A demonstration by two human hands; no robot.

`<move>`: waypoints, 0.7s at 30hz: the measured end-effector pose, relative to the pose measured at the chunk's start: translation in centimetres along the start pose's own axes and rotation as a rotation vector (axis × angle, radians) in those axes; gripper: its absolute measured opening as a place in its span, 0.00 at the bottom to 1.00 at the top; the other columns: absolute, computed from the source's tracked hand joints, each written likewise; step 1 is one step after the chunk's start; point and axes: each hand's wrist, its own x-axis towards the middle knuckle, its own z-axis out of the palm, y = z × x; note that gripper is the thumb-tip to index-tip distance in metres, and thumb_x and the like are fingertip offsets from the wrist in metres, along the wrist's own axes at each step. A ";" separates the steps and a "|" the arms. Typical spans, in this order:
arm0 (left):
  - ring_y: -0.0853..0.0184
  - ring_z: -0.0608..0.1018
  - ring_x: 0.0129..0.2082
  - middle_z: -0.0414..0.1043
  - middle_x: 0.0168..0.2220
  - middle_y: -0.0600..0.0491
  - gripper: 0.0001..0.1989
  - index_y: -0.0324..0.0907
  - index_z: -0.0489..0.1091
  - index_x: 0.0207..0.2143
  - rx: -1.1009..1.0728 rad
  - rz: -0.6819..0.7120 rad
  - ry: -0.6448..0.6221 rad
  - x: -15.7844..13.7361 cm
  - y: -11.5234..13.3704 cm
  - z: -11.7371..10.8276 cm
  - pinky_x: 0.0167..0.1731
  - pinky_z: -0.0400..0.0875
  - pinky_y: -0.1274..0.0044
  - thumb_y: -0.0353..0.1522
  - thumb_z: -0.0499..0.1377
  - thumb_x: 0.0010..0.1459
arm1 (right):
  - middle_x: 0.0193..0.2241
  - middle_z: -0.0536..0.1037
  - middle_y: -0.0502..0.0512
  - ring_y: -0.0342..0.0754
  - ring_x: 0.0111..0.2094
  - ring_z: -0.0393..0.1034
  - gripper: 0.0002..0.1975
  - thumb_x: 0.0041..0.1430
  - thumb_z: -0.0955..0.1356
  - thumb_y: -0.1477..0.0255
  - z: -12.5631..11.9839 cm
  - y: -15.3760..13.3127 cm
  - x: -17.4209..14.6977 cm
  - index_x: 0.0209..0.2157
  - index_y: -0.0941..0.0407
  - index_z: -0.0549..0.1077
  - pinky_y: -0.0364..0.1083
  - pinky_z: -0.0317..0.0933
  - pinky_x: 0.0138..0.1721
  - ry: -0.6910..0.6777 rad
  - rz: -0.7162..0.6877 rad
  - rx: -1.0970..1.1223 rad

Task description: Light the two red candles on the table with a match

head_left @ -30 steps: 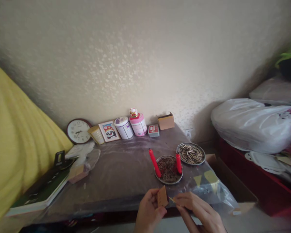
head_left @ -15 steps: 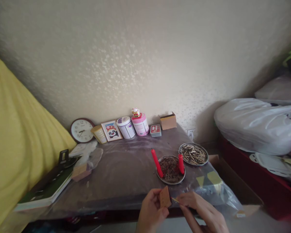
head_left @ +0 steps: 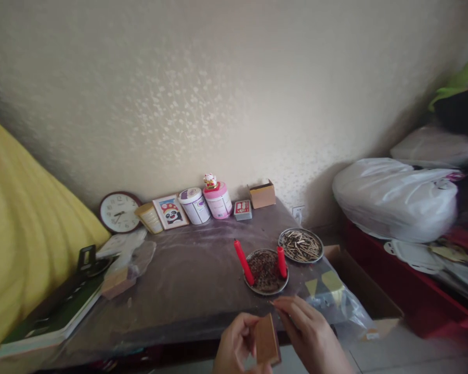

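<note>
My left hand grips a small brown matchbox at the table's front edge. Close on its right, my right hand pinches a match, of which only a short tip shows past the fingers. The match stands apart from the box, a little above it. Beyond my hands, a round metal plate of dark grains holds two red candles: a taller, tilted candle and a shorter candle. No flame shows on either. A second plate behind it is heaped with used matchsticks.
Along the wall stand a clock, a yellow cup, a panda picture, two tubs with a cat figurine, a card box and a cardboard box. Clear plastic covers the right corner; books lie left.
My right hand has lifted the match away from the matchbox, up toward the candle plate. The matchbox has dropped slightly and turned in my left hand. The view has swung a little right.
</note>
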 end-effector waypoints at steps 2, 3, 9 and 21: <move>0.70 0.66 0.23 0.71 0.24 0.52 0.29 0.41 0.75 0.35 -0.014 0.045 0.016 -0.2 0.7 -0.8 0.24 0.57 0.78 0.47 0.72 0.30 | 0.31 0.81 0.53 0.48 0.31 0.77 0.09 0.64 0.63 0.69 0.3 0.9 0.1 0.35 0.54 0.75 0.41 0.70 0.34 0.026 0.208 0.033; 0.71 0.65 0.21 0.69 0.21 0.53 0.28 0.41 0.76 0.36 -0.009 0.087 0.048 -0.1 1.0 -1.3 0.22 0.56 0.78 0.49 0.69 0.36 | 0.29 0.81 0.53 0.48 0.30 0.77 0.09 0.63 0.64 0.67 0.4 1.2 0.1 0.34 0.53 0.76 0.41 0.70 0.33 0.033 0.299 0.057; 0.72 0.65 0.17 0.65 0.17 0.58 0.21 0.43 0.75 0.37 -0.087 0.133 0.226 0.5 2.4 -3.5 0.20 0.56 0.78 0.47 0.66 0.44 | 0.25 0.80 0.51 0.49 0.28 0.75 0.14 0.58 0.67 0.58 0.2 1.3 0.5 0.30 0.54 0.76 0.40 0.67 0.29 0.057 0.523 0.212; 0.75 0.61 0.15 0.66 0.16 0.57 0.26 0.41 0.74 0.33 0.011 0.039 0.169 0.6 0.3 0.1 0.22 0.60 0.77 0.50 0.69 0.36 | 0.31 0.81 0.52 0.46 0.32 0.77 0.04 0.60 0.67 0.69 -0.5 -0.4 0.1 0.33 0.53 0.74 0.37 0.69 0.34 0.067 0.276 0.236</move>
